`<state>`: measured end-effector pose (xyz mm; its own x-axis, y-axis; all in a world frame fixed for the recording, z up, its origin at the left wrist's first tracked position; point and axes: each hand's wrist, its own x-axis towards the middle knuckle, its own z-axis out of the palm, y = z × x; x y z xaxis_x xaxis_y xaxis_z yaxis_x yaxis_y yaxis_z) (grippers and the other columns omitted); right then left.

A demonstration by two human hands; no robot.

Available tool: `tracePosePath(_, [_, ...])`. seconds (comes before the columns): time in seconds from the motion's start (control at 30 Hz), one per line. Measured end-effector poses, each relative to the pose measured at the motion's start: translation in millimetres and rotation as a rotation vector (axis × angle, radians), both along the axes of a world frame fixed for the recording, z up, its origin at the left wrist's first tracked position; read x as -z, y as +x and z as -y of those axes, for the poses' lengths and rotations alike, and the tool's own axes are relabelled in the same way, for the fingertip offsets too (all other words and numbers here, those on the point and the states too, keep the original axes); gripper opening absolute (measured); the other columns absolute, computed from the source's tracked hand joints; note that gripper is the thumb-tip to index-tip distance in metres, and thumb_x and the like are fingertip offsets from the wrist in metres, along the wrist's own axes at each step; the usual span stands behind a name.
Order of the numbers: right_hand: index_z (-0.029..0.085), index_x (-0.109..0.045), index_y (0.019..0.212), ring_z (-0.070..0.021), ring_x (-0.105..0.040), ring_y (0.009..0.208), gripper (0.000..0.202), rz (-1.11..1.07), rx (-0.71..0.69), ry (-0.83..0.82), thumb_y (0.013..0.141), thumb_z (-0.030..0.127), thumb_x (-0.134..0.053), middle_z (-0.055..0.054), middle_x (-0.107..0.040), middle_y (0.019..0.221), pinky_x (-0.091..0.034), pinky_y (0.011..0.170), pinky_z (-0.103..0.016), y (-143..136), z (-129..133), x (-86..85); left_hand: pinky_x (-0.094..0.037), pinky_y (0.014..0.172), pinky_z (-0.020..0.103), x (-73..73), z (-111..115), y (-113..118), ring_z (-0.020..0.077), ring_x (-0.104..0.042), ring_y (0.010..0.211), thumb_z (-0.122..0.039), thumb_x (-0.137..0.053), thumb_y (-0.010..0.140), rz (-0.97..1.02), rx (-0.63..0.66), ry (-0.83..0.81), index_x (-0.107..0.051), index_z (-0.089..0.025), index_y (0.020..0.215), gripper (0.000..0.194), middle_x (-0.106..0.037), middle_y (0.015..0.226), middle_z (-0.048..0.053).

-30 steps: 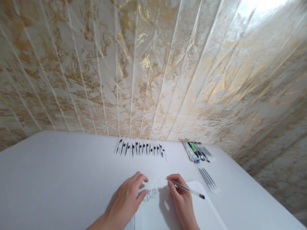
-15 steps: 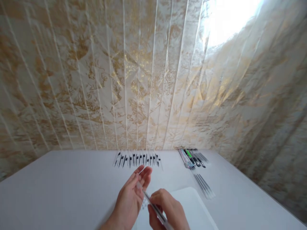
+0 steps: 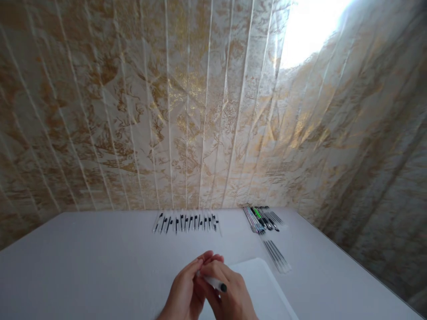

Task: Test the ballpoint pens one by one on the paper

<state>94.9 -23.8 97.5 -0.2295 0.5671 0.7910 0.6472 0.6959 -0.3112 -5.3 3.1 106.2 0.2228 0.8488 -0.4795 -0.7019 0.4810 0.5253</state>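
A pale pen (image 3: pixel 212 282) with a dark end lies between my two hands, low in the middle of the view. My right hand (image 3: pixel 228 289) is closed round it, its dark end pointing right and toward me. Cupped against the pen's other end is my left hand (image 3: pixel 187 284), with its fingers meeting those of my right hand. That end of the pen is hidden by the fingers. Both hands are over the left part of a white tray (image 3: pixel 278 284).
A row of clear pens with black parts (image 3: pixel 187 223) lies at the table's back edge. Coloured and black pens (image 3: pixel 255 220) lie at the back right, with several thin dark refills (image 3: pixel 276 255) nearer me. A patterned gold-and-white curtain (image 3: pixel 187 111) hangs behind the table (image 3: pixel 83 266).
My hands have come together, and the pen has turned so its dark end shows. My left fingers, spread before, now curl in beside my right hand. The view has shifted slightly.
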Motion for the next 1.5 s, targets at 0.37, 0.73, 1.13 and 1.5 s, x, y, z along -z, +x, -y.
tracePosePath(0.37, [0.022,-0.050,0.096,-0.0211,-0.068,0.075,0.021,0.280,0.784,-0.623,0.098,0.035,-0.033,-0.005,-0.070,0.082,-0.047,0.062,-0.028,152,-33,-8.0,-0.036,0.107,0.043,47.8,-14,-10,0.0262,-0.048,0.127,-0.043,-0.051,0.092,-1.079,0.454,1.166,-0.053,-0.026,0.131,0.043,-0.053,0.139,0.008])
tracePosePath(0.73, [0.022,-0.060,0.097,-0.0295,-0.069,0.091,0.032,0.487,1.064,-0.951,0.098,0.039,-0.033,-0.010,-0.070,0.098,-0.048,0.067,-0.037,243,-37,36.0,-0.038,0.104,0.032,136.9,-28,-23,0.0232,-0.045,0.131,-0.052,-0.042,0.095,-1.668,0.380,1.898,-0.016,-0.030,0.150,0.065,-0.042,0.146,0.007])
tracePosePath(1.13, [0.017,-0.053,0.113,-0.0291,-0.069,0.086,0.048,0.393,1.107,-0.980,0.095,0.052,-0.026,-0.015,-0.056,0.109,-0.051,0.071,-0.041,210,-29,49.4,-0.038,0.103,0.033,129.6,-27,-25,0.0243,-0.042,0.132,-0.047,-0.042,0.096,-1.604,0.448,1.869,-0.023,-0.030,0.149,0.059,-0.041,0.147,0.008])
tracePosePath(1.5, [0.015,-0.055,0.109,-0.0306,-0.068,0.088,0.031,0.351,1.014,-0.863,0.095,0.037,-0.037,-0.018,-0.058,0.109,-0.048,0.067,-0.037,195,-38,24.9,-0.031,0.107,0.033,135.6,-18,-16,0.0247,-0.046,0.130,-0.052,-0.045,0.093,-1.557,0.310,1.734,-0.033,-0.032,0.145,0.057,-0.048,0.143,0.008])
